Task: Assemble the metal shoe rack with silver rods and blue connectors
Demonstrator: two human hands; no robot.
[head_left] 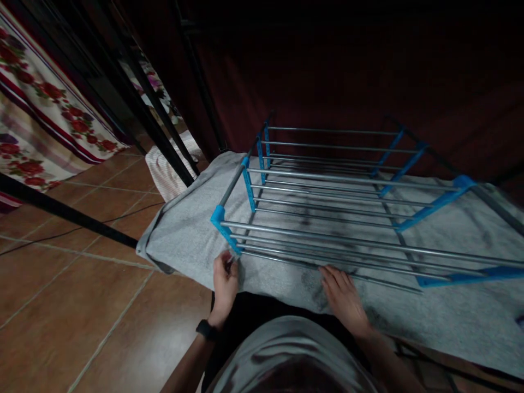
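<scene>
A rack of grey metal rods [327, 236] joined by blue plastic brackets [249, 188] lies on a grey cloth-covered surface [184, 218]. Near the lower corner of the front left bracket is my left hand [226, 275], its fingers curled together in a pinch; whatever they hold is too small to make out. My right hand [341, 292] rests with fingers extended, the tips touching the lowest front rod [286, 260]. That rod's right end stops short of the blue bracket at the front right [470, 275]. A dark watch band [207, 329] circles my left wrist.
Black metal poles [94, 224] stand at the left over a brown tiled floor [114, 305]. A dark red curtain [327, 71] hangs behind the rack. Floral fabric [53, 98] hangs at the far left, and a striped cloth [164, 174] lies beyond the surface's left end.
</scene>
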